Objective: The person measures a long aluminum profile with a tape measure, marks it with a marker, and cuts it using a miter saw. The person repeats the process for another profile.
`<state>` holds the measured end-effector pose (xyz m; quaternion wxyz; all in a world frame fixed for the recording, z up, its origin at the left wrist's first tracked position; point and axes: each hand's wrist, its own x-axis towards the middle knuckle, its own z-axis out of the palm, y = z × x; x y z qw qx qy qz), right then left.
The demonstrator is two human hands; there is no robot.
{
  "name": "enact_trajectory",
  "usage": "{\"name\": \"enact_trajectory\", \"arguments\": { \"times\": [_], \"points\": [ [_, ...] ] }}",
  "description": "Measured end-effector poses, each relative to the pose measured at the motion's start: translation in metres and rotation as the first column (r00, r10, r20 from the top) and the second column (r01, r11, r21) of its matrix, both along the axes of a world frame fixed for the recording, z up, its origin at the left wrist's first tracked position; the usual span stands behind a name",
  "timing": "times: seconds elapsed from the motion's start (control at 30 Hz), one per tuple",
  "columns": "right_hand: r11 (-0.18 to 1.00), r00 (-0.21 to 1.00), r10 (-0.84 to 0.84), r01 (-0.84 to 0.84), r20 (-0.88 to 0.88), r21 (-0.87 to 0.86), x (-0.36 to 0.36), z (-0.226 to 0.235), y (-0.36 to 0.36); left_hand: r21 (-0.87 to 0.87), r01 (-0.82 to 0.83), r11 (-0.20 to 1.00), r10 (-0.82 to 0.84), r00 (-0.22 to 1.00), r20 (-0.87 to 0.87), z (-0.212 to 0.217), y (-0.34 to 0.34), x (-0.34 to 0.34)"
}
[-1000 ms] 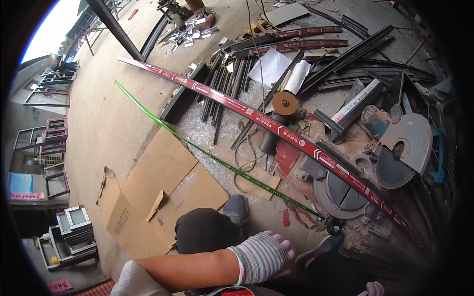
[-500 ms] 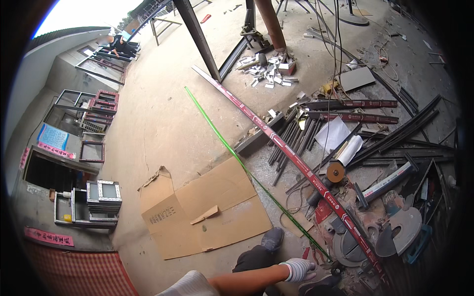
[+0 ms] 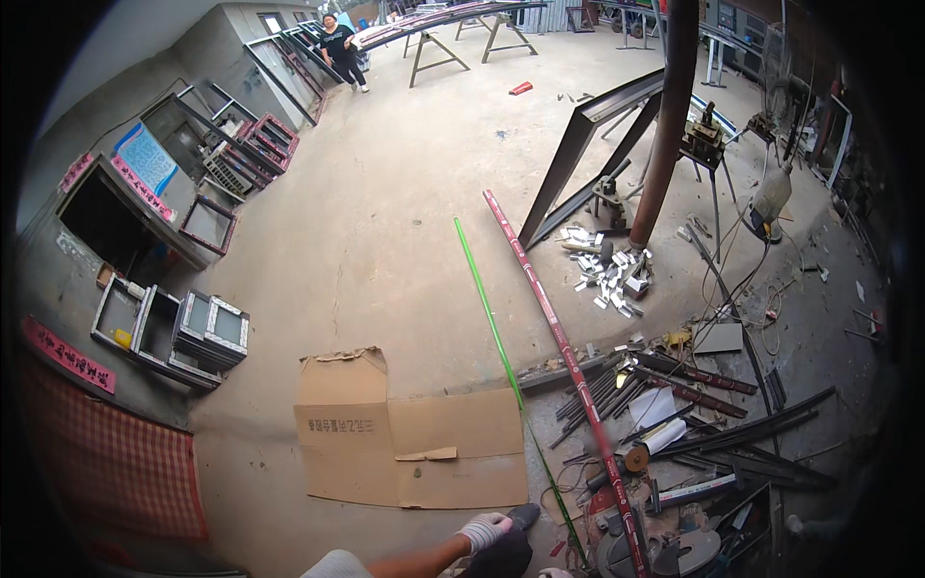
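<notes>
My left hand [image 3: 485, 531], in a striped knit glove, hangs over my dark trouser leg beside my grey shoe [image 3: 524, 517]. Its fingers are loosely bent and nothing shows in them. A pale shape [image 3: 556, 573] is cut off at the lower edge; I cannot make out whether it is my right hand. To the right of my left hand, a long thin green strip [image 3: 489, 314] runs away across the floor. Beside it lies a long dark-red profile bar [image 3: 551, 317], its near end over a disc-shaped machine base [image 3: 621, 554].
Flattened cardboard [image 3: 361, 472] lies at front left. Dark metal profiles [image 3: 732, 448] and an angle grinder [image 3: 631, 460] clutter the right. Small metal offcuts [image 3: 607, 275] surround a brown post [image 3: 670, 125]. Window frames [image 3: 207, 332] lean leftward; a person [image 3: 339, 50] stands far back.
My view has tipped up, showing more of the far floor and trestles. My left hand has drawn back from beside the green strip's near end to over my leg.
</notes>
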<state>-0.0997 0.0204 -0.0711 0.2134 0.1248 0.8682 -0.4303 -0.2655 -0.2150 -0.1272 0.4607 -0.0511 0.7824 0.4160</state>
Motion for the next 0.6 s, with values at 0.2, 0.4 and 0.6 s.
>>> {"name": "enact_trajectory", "arguments": {
  "times": [0.2,0.4,0.6],
  "points": [
    [0.990,1.000,0.017,-0.020,0.017,0.141,-0.143,0.097,0.001,-0.140,-0.618,0.774,0.634,0.755,0.168,0.053,-0.178,-0.009],
    [0.977,0.998,0.013,-0.001,-0.056,0.214,-0.225,0.128,0.021,-0.361,-0.797,0.483,0.875,0.440,0.200,0.072,-0.267,0.064],
    [0.980,0.978,-0.197,0.194,-0.067,-0.049,-0.328,0.156,0.011,-0.324,-0.848,0.419,0.906,0.369,0.207,0.097,-0.268,0.051]
  ]
}}
